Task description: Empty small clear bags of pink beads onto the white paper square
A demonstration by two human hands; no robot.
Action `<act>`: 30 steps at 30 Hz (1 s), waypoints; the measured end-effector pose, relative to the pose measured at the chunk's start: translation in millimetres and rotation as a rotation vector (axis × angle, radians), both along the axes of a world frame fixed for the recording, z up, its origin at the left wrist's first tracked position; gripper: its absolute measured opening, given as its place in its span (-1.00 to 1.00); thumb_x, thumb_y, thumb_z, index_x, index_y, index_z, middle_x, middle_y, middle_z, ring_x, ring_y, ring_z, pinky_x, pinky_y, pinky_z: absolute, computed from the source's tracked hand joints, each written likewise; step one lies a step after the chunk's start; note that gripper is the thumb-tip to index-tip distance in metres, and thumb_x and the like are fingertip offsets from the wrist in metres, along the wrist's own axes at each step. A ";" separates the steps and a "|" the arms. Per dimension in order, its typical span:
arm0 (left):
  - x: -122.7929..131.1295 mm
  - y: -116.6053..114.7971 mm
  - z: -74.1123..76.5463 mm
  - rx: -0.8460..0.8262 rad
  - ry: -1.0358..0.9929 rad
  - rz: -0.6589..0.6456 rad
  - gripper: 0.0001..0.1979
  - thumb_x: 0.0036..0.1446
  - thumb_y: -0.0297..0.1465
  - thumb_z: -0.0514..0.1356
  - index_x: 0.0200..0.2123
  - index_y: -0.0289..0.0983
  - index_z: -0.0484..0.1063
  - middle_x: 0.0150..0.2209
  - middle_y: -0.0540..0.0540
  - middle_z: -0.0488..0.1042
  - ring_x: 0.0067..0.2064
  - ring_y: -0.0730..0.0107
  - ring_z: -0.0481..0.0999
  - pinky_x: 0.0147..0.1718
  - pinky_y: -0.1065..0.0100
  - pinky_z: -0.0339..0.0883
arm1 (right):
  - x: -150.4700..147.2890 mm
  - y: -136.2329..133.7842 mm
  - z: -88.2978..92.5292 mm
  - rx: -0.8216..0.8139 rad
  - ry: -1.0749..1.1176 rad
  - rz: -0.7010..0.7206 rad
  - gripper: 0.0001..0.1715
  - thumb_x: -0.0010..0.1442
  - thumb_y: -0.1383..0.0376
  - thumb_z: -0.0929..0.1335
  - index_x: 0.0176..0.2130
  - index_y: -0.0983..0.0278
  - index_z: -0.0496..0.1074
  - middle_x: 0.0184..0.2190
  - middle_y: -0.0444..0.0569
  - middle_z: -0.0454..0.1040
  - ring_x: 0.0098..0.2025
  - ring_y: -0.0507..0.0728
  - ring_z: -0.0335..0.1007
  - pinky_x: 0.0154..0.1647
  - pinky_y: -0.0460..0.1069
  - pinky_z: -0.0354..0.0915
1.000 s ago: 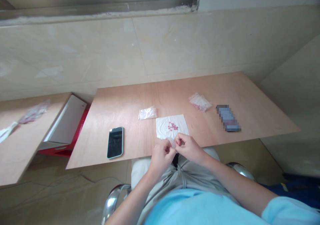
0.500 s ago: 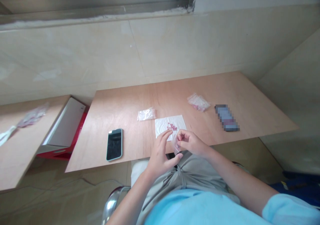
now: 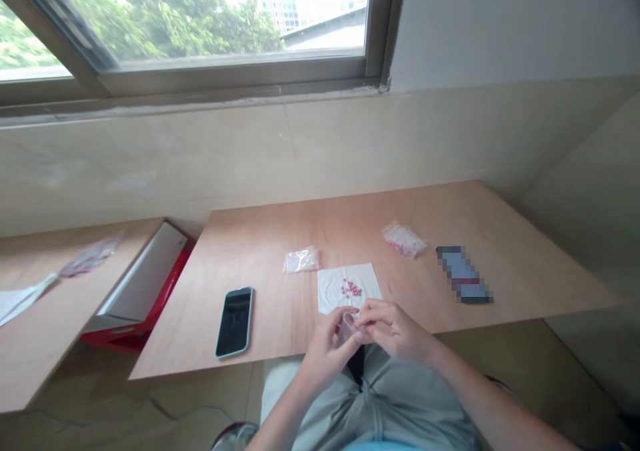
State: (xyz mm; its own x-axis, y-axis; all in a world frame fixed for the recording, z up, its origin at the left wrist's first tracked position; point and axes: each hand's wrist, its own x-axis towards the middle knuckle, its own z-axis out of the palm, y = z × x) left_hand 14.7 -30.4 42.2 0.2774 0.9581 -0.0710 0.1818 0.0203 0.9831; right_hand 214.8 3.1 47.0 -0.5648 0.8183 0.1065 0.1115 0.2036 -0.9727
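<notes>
Several red beads [image 3: 352, 289] on white sheet [image 3: 329, 296], phone [image 3: 235, 322]

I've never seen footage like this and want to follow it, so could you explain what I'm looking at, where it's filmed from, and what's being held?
There is no machine here: these are a person's own bare hands. A single camera worn on the head looks forward and down past them.

In front is a wooden table. On it lie a white sheet with small red pieces, a flat clear packet, a heap of clear bags with reddish contents, a phone on the left and a blurred-out, phone-like device on the right.

The left hand holds a small clear bag near the sheet's front edge. The right hand has its fingers at the bag; whether they grip it is hard to tell.
</notes>
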 end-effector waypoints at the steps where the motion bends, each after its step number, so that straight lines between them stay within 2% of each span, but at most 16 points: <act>1: -0.7 0.8 -0.6 -0.030 -0.024 -0.002 -0.58 0.22 -0.16 0.26 0.07 -0.24 0.45 -0.03 -0.17 0.54 -0.05 0.17 0.48 -0.03 0.27 0.30 | 0.5 -0.6 2.9 0.041 -0.017 0.011 -0.82 0.26 0.36 0.35 -0.23 0.20 0.59 -0.28 -0.02 0.41 -0.24 0.13 0.36 -0.19 0.02 0.31; 4: -2.1 3.1 1.1 -0.091 -0.084 -0.038 -0.62 0.27 -0.15 0.21 0.03 -0.26 0.47 -0.09 -0.16 0.56 -0.08 0.19 0.49 -0.06 0.28 0.31 | 1.6 -1.2 5.0 0.103 -0.045 0.033 -0.85 0.26 0.37 0.36 -0.24 0.20 0.56 -0.26 -0.02 0.37 -0.24 0.14 0.34 -0.19 0.02 0.31; 7: -2.5 4.9 4.8 -0.079 -0.083 -0.069 -0.66 0.28 -0.14 0.20 -0.07 -0.27 0.53 -0.14 -0.16 0.57 -0.10 0.19 0.50 -0.07 0.28 0.31 | 1.7 -0.4 1.6 0.139 -0.066 0.027 -0.86 0.28 0.36 0.34 -0.26 0.20 0.53 -0.26 -0.01 0.36 -0.25 0.14 0.34 -0.22 0.02 0.31; 11: -5.6 6.4 4.7 -0.017 0.025 -0.050 -0.62 0.25 -0.10 0.21 -0.09 -0.28 0.56 -0.24 -0.13 0.56 -0.22 0.25 0.48 -0.21 0.33 0.32 | 2.0 -0.2 2.6 0.174 -0.107 0.019 -0.87 0.32 0.33 0.32 -0.26 0.22 0.50 -0.25 0.00 0.39 -0.25 0.14 0.35 -0.22 0.03 0.33; 13: -10.2 8.1 3.2 0.028 0.106 -0.041 -0.61 0.25 -0.10 0.21 -0.05 -0.27 0.55 -0.27 -0.11 0.55 -0.28 0.29 0.45 -0.27 0.36 0.29 | 4.3 1.8 3.5 0.177 -0.098 0.019 -0.91 0.30 0.34 0.34 -0.20 0.22 0.48 -0.21 0.02 0.42 -0.21 0.15 0.38 -0.18 0.04 0.35; 15: -17.3 12.4 2.3 0.076 0.213 -0.027 -0.58 0.26 -0.09 0.19 0.01 -0.25 0.52 -0.29 -0.08 0.54 -0.32 0.33 0.42 -0.33 0.38 0.26 | 8.5 8.2 -0.1 0.180 -0.079 -0.003 -0.83 0.28 0.35 0.36 -0.10 0.21 0.46 -0.14 0.04 0.45 -0.12 0.18 0.41 -0.11 0.06 0.37; 17: -26.6 20.8 2.3 0.127 0.349 -0.007 -0.56 0.28 -0.08 0.17 0.08 -0.23 0.47 -0.27 -0.07 0.53 -0.33 0.35 0.42 -0.33 0.38 0.26 | 13.0 19.4 -11.0 0.203 -0.082 -0.078 -0.69 0.25 0.36 0.36 0.01 0.21 0.42 -0.06 0.06 0.46 -0.02 0.21 0.41 -0.02 0.09 0.37; 20: -40.3 40.9 2.5 0.212 0.619 -0.022 -0.51 0.30 -0.05 0.12 0.16 -0.19 0.39 -0.18 -0.11 0.52 -0.32 0.31 0.47 -0.28 0.32 0.31 | 14.5 39.1 -38.2 0.282 -0.148 -0.284 -0.55 0.20 0.38 0.37 0.09 0.23 0.38 0.03 0.10 0.44 0.08 0.26 0.38 0.11 0.17 0.34; 24: -46.7 70.4 -1.1 0.394 0.987 -0.144 -0.48 0.32 -0.03 0.08 0.22 -0.15 0.34 -0.04 -0.23 0.47 -0.11 0.11 0.51 -0.13 0.20 0.34 | -0.8 54.1 -70.8 0.380 -0.240 -0.297 -0.36 0.15 0.38 0.37 0.22 0.28 0.31 0.16 0.18 0.36 0.22 0.29 0.29 0.29 0.21 0.23; 30: -33.1 95.3 -3.4 0.508 1.307 -0.310 -0.49 0.29 0.01 0.10 0.14 -0.18 0.39 0.05 -0.36 0.41 0.04 -0.13 0.43 -0.09 0.04 0.31 | -28.8 57.4 -91.0 0.484 -0.482 -0.288 -0.14 0.19 0.26 0.38 0.38 0.40 0.10 0.37 0.28 0.12 0.44 0.35 -0.06 0.46 0.28 -0.07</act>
